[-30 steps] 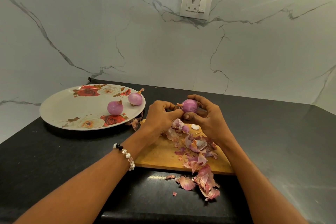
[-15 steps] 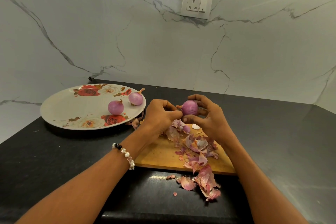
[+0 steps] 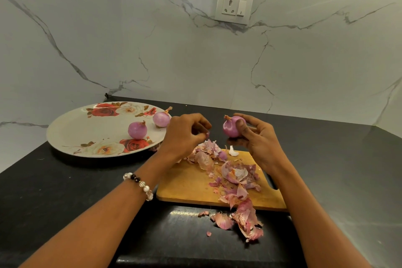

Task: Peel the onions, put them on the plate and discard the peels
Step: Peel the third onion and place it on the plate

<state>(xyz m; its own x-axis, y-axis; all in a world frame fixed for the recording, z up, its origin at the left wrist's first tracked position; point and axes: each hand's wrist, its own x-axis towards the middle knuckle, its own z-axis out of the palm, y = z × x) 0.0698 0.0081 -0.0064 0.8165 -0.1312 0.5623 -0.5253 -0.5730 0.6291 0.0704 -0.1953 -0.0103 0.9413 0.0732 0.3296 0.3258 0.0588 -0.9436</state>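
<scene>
Counter (image 3: 65,191), black, carries everything in front of you, with marble wall (image 3: 174,50) behind and a socket (image 3: 234,6) on it. Largest on it is the plate (image 3: 71,128), rose-patterned, near the counter's back left corner; two peeled onions (image 3: 137,130) sit near its right rim, one further back than the other. Just right of the plate lies the board (image 3: 187,183), its front edge near the counter's front edge. Peels (image 3: 237,175) are heaped across the board's right half and spill past its front edge onto the counter (a few crumbs lie apart from the heap).

Your right hand (image 3: 258,139) holds the third onion (image 3: 231,127) above the board's back edge, thumb curled over its front and fingers behind it. Your left hand (image 3: 185,135) is just left of it, not touching it, fingers curled with the tips pinched together on a small purplish scrap (image 3: 207,134) (too small to tell more). A bead bracelet (image 3: 139,181) sits on your left wrist.
</scene>
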